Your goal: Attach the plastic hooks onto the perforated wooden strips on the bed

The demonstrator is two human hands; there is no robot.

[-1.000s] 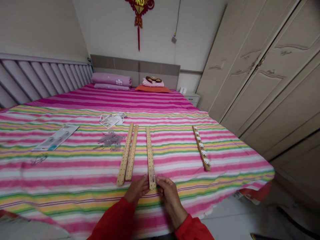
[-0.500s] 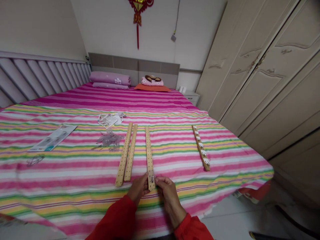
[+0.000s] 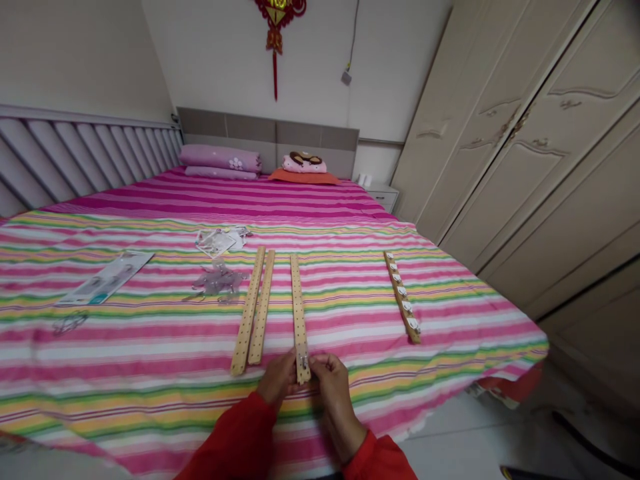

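Note:
A pale wooden strip with rows of small holes (image 3: 297, 293) lies lengthwise on the striped bedspread. Near its close end sits a clear hook (image 3: 303, 360) with a metal prong. My left hand (image 3: 278, 377) is closed on the strip's left edge beside this hook. On the other side my right hand (image 3: 332, 381) is closed, with thumb and forefinger at the hook's right edge; its fingertips are partly hidden. To the left lie two more holed strips, a longer one (image 3: 248, 317) and a shorter one (image 3: 262, 310).
At right lies a strip with several white hooks (image 3: 402, 293). Loose clear hooks (image 3: 220, 280) form a pile at left, below some packaging (image 3: 223, 240). Further left are a packaged hook card (image 3: 107, 279) and a thin wire bundle (image 3: 70, 323). A wardrobe (image 3: 530, 153) stands beyond the bed's right edge.
My right-hand fingers have shifted slightly against the hook's edge. Both hands stay around the near end of the strip; the other things lie as before.

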